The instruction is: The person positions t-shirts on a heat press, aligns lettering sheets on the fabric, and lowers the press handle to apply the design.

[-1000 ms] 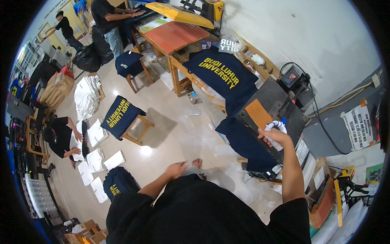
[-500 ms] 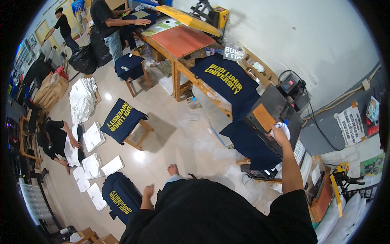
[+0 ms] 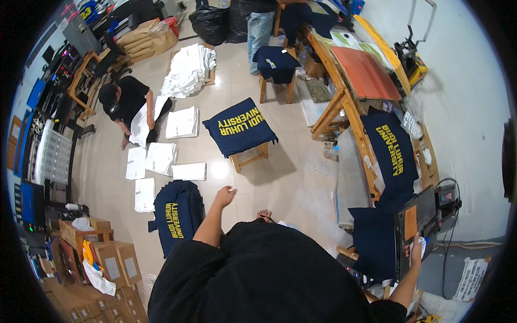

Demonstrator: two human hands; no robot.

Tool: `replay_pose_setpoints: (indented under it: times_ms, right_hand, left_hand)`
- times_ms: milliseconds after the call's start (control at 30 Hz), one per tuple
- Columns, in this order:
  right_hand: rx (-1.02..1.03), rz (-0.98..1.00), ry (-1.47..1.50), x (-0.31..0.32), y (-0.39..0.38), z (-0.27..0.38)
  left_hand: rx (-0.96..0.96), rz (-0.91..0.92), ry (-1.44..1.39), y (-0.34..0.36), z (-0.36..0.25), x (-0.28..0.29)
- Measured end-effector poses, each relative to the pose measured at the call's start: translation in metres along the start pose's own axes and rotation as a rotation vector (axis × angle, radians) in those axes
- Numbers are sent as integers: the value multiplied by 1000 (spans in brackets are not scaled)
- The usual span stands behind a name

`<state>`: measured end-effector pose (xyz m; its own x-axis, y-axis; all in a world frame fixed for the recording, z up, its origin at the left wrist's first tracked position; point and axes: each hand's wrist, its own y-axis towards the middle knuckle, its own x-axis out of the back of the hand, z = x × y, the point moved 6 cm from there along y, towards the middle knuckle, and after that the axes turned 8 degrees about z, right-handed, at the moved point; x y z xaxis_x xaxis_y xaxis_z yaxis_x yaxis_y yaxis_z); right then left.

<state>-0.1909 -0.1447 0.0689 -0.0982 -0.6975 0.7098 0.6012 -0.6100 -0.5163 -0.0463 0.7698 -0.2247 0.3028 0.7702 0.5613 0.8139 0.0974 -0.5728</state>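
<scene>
My right hand is closed round the white-wrapped handle of a dark heat press with an orange pad on top. A navy garment hangs at the press's left side. My left hand is held out over the floor with loosely bent, parted fingers, near a folded navy pile with yellow print. Beyond it a navy garment with yellow lettering covers a wooden stool, and folded white garments lie on the floor.
A person in black crouches at upper left, handling white fabric; another in jeans stands at the back. A wooden bench with another press and printed garments runs along the right. Boxes stack at lower left; black bags sit behind.
My view has swung round, moving the room rightward and the right-hand press lower. My left hand has risen and reached forward. My right hand stays on the handle.
</scene>
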Motion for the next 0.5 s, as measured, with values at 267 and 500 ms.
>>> replay_pose_setpoints:
  times_ms: [267,500]
  right_hand:
    - [-365,427,126,-3,4,-1]
    - [-117,311,100,2,12,-12]
  left_hand:
    - [447,78,128,-58,159,-3]
    - [215,553,245,-56,140,-103]
